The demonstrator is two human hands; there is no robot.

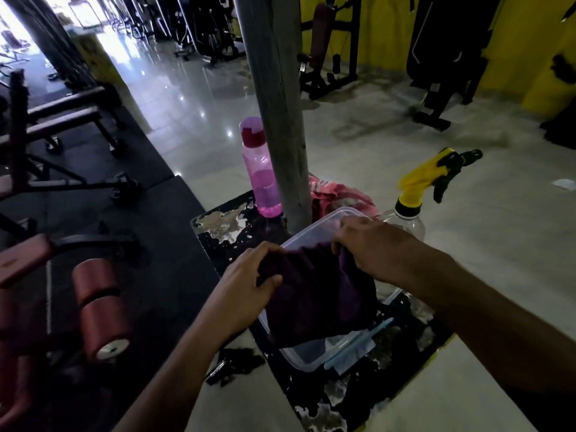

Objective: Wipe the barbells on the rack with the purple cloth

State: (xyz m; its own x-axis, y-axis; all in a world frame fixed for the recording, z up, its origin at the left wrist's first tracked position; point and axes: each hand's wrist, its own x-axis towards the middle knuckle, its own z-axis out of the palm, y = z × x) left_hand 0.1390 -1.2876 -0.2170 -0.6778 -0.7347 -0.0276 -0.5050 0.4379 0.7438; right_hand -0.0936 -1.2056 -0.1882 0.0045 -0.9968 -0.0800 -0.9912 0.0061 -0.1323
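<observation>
The purple cloth (314, 294) hangs bunched between both hands, just above a clear plastic tub (307, 353). My left hand (249, 275) grips the cloth's left top edge. My right hand (371, 247) grips its right top edge, over the tub's far rim. The cloth's lower part drapes into the tub. No barbell rack shows in this view.
The tub sits on a worn black plate (358, 397) around a grey post (277, 98). A pink bottle (261, 173), a pink rag (339, 196) and a yellow-topped spray bottle (414, 194) stand by it. Benches (62, 116) and red roller pads (99, 310) line the left.
</observation>
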